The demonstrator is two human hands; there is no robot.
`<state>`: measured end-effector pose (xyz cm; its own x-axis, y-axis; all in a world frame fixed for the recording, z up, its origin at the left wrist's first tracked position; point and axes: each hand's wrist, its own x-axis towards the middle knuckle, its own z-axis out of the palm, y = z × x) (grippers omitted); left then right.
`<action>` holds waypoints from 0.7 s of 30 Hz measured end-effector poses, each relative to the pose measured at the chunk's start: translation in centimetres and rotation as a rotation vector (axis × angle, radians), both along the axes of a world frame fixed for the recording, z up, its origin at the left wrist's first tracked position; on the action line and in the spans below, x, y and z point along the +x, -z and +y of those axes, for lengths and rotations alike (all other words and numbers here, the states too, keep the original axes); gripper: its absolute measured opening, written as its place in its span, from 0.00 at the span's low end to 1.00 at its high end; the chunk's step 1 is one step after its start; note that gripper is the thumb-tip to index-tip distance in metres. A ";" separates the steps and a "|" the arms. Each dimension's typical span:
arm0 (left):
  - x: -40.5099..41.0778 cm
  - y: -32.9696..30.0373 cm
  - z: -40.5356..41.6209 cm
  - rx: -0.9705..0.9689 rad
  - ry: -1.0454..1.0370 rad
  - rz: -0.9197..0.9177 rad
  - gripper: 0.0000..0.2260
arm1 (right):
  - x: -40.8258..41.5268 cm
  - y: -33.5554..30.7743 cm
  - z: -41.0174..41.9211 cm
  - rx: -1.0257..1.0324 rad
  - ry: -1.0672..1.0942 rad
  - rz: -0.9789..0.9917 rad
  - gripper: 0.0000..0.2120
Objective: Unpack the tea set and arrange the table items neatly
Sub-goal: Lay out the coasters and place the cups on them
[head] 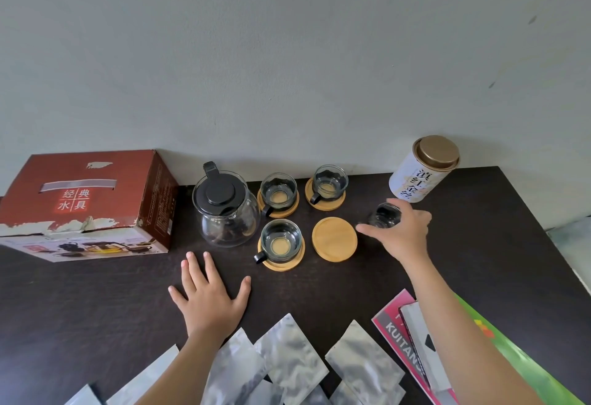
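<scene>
A glass teapot (225, 211) with a black lid stands on the dark table (96, 302), right of the red tea set box (86, 200). Three glass cups sit on round wooden coasters: one (277, 192) by the teapot, one (329, 180) further right, one (281, 240) in front. A bare wooden coaster (334, 238) lies right of the front cup. My right hand (403, 233) grips a fourth glass cup (383, 214) just right of that coaster. My left hand (211, 292) rests flat on the table, fingers spread.
A white tea canister (422, 171) with a gold lid stands at the back right near the wall. Several silver foil pouches (291, 363) lie along the near edge. Pink and green booklets (412, 340) lie under my right forearm.
</scene>
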<state>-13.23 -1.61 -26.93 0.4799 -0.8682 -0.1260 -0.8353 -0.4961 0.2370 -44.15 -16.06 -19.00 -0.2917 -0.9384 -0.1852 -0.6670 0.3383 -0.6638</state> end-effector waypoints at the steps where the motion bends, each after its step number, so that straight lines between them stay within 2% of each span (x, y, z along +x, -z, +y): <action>1: 0.0 0.0 0.0 0.004 0.001 -0.001 0.43 | 0.6 -0.2 0.3 -0.031 -0.066 -0.007 0.41; 5: 0.0 0.0 0.1 0.012 0.004 -0.001 0.43 | 3.4 -0.3 1.0 -0.072 -0.304 0.033 0.42; 8: 0.0 -0.1 0.0 0.007 0.006 0.002 0.45 | 5.3 0.1 1.3 -0.048 -0.401 0.105 0.43; 13: 0.1 -0.1 0.0 0.007 0.004 0.007 0.45 | 6.6 1.3 1.8 -0.042 -0.440 0.146 0.44; 18: 0.0 -0.1 0.0 0.011 0.005 0.003 0.45 | 6.6 1.6 1.7 -0.037 -0.434 0.106 0.44; 21: 0.0 0.1 0.1 0.017 0.004 0.005 0.44 | 6.5 1.7 2.4 -0.044 -0.432 0.078 0.48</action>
